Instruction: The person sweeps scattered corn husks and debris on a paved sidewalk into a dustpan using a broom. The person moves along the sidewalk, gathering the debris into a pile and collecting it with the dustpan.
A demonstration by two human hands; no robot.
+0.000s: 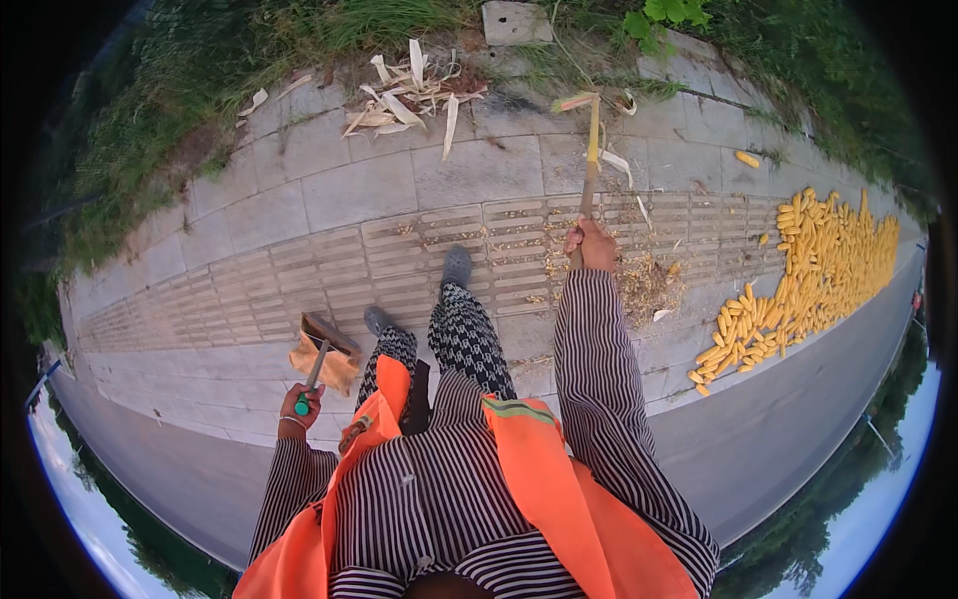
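My right hand [593, 245] is closed round the handle of a broom [593, 142], its bristle end pointing away from me over the paving. My left hand [301, 412] grips a stick handle with a green end [320, 367], which leads to a dustpan-like scoop [329, 335] with brown sheet material [323, 365] at its side. Loose corn kernels and chaff [650, 288] lie on the ribbed paving right of my right hand.
Many yellow corn cobs [831, 254] are spread at the right by the road [793, 419]. One cob [747, 159] lies apart. Dry corn husks [408, 101] are heaped near the grass verge [359, 30]. A concrete slab [516, 22] lies at the top.
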